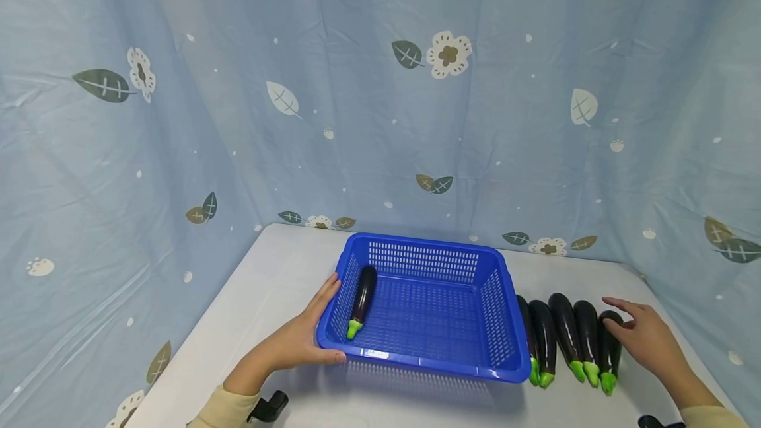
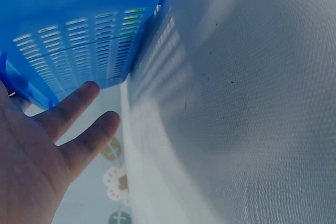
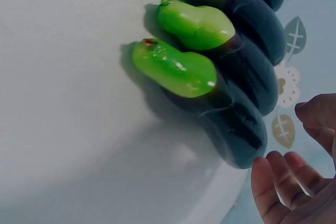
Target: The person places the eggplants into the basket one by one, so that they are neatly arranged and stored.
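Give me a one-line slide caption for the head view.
Left hand against a blue perforated basket holding one eggplant; right hand at the rightmost of five eggplants lined up beside it.

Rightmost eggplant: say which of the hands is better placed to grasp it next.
Likely the right hand: it is beside the rightmost eggplant, while the left hand is at the left side of the blue basket.

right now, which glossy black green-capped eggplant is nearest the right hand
The eggplant at the row's right end: the right hand is right beside it, while the other eggplants lie farther left.
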{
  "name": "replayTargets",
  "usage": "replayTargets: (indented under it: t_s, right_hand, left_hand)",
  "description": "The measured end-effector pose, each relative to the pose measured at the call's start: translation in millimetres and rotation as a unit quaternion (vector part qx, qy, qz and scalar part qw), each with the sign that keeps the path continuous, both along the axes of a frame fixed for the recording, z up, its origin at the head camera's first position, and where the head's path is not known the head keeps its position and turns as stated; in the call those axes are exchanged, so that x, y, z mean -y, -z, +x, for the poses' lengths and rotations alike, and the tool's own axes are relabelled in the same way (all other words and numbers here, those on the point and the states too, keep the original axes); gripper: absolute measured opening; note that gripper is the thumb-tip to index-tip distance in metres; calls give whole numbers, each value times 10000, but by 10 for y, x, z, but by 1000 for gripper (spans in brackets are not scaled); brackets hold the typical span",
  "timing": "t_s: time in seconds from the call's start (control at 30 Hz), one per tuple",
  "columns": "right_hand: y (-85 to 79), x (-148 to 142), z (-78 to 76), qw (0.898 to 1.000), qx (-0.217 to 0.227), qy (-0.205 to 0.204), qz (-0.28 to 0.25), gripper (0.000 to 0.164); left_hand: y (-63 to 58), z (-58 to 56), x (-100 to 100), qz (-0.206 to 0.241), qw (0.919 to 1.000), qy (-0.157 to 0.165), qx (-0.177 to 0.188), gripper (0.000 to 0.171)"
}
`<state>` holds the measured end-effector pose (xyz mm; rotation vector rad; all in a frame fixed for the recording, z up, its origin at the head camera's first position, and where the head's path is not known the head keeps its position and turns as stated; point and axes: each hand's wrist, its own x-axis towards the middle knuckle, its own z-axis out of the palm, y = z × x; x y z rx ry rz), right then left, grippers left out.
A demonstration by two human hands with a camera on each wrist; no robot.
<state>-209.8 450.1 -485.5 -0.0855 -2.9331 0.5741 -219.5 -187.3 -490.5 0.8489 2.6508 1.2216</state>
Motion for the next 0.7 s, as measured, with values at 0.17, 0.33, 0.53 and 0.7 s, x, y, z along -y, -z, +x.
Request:
replayTargets:
  t_s: [0.17,0.33,0.53,0.7]
  right_hand:
    - [30,-29,27,9997,210,96,17,51]
    - [70,-58,51,9990,414,158,-17,55]
    - [132,-117,43,9966,747,295,-172,66]
    - [186,-153,39,9949,936,351,-120,74]
  left_hand:
    - [2,2,-1,0,10000,-8,1,129]
    - [-1,6,-3,16,10000,-10,16,130]
    - [-3,10,-3,22,10000,-21,55,129]
    - [-15,18,-7,25,9999,-28,96,129]
